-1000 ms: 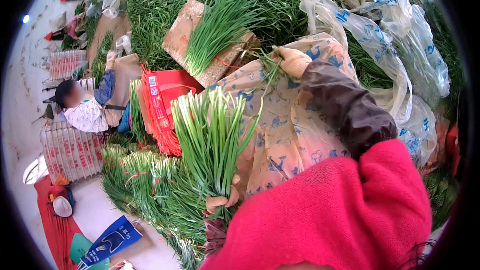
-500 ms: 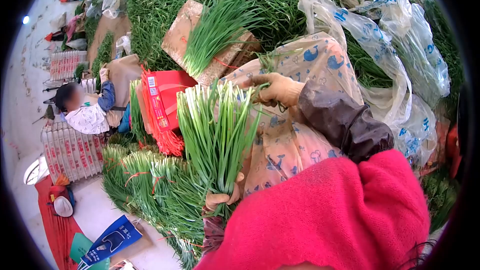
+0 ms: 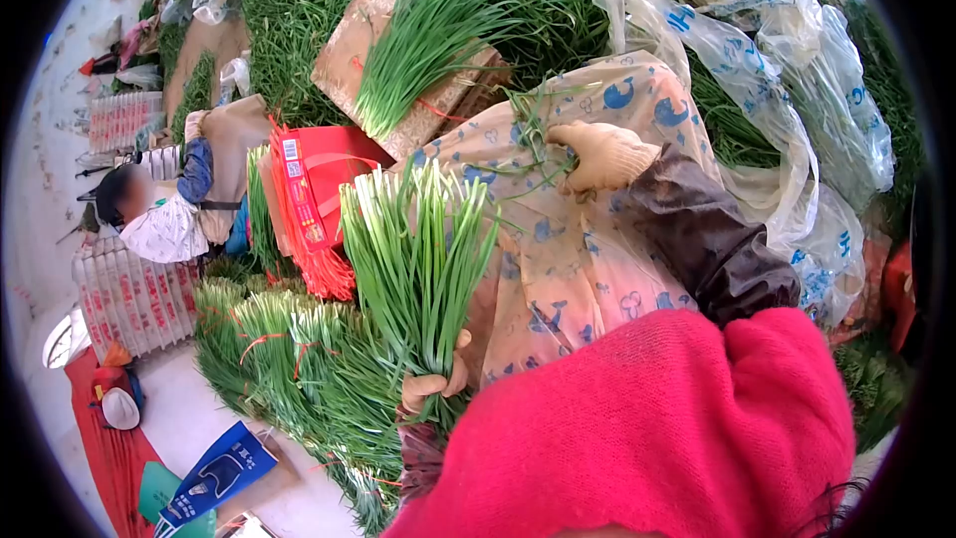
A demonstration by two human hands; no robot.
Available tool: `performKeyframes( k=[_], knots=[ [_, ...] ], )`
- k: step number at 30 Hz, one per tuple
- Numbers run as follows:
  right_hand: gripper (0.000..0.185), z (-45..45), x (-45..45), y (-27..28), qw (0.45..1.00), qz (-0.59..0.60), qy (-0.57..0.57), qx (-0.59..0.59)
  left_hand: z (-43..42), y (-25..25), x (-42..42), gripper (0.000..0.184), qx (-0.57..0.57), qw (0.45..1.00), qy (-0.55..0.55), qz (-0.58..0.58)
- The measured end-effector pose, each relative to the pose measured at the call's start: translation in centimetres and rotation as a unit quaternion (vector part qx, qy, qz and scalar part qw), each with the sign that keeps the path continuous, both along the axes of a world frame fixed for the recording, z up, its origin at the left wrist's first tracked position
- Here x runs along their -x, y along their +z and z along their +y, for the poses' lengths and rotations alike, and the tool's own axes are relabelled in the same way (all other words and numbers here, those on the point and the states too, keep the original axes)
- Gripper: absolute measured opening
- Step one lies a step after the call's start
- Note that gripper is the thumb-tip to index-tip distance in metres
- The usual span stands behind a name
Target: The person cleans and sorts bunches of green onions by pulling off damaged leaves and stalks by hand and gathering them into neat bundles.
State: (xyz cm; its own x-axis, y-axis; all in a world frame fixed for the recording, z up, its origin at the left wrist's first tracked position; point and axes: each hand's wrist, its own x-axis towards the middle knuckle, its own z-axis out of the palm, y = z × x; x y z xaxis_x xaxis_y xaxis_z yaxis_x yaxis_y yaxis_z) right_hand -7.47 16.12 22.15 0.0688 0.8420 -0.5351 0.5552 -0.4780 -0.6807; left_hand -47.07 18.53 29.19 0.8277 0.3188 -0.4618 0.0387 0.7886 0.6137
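Note:
A thick bunch of green stalks with pale ends upward is gripped near its lower part by my gloved left hand. To the right, my gloved right hand is over the patterned apron, fingers curled, with thin green strands beside them; whether it grips them is unclear. A few loose strands lie on the apron's upper part. Farther up, a loose bundle of green stalks rests across a worn brown block, with a red tie beside it.
Red printed bags stand left of the held bunch. Tied bundles lie at lower left. A large heap of greens spreads behind. Clear plastic bags lie at right. Another person sits at far left beside stacked white-and-red packs.
My right hand moved down from the apron's top to the held bunch, then away from it to the right. My left hand keeps the bunch. The view has shifted slightly.

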Motion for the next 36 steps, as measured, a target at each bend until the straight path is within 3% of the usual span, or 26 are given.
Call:
performKeyframes(
  k=[5,9,13,17,21,25,27,29,33,36],
  knots=[
    [0.075,1.3,2.5,2.9,0.988,0.068,0.131,0.037,-0.8,-0.9,1.8,0.073,0.021,0.997,0.014,0.073],
    [0.074,2.2,3.9,1.5,0.983,0.021,0.178,0.045,-1.3,-1.0,2.2,0.073,0.014,0.992,0.033,0.12],
    [0.072,2.8,4.2,1.6,0.978,0.065,0.198,0.03,-1.4,-1.1,2.1,0.071,0.022,0.993,0.045,0.109],
    [0.066,3.6,7.9,0.1,0.963,0.016,0.253,0.09,-0.9,-1.4,2.2,0.072,0.014,0.995,0.025,0.091],
    [0.052,4.2,9.7,-2.7,0.971,0.07,0.203,0.102,-1.0,-1.2,2.1,0.071,0.024,0.994,0.029,0.103],
    [0.033,4.1,9.9,-4.8,0.983,0.086,0.16,0.004,-0.8,-1.1,2.1,0.071,0.02,0.993,0.007,0.115],
    [0.027,3.8,9.7,-5.1,0.983,-0.017,0.166,-0.079,-0.9,-1.0,1.9,0.072,0.023,0.992,0.012,0.123],
    [0.026,4.3,8.6,-5.1,0.977,-0.046,0.178,-0.103,-1.0,-1.1,2.1,0.071,0.018,0.992,0.013,0.121],
    [0.026,6.3,3.8,-7.1,0.992,-0.116,-0.037,0.016,-0.7,-0.7,1.6,0.07,0.015,0.991,0.004,0.136],
    [0.03,5.5,3.0,-6.0,0.967,-0.227,-0.05,-0.101,-0.7,-1.2,1.8,0.07,0.016,0.989,-0.005,0.145]
  ],
)
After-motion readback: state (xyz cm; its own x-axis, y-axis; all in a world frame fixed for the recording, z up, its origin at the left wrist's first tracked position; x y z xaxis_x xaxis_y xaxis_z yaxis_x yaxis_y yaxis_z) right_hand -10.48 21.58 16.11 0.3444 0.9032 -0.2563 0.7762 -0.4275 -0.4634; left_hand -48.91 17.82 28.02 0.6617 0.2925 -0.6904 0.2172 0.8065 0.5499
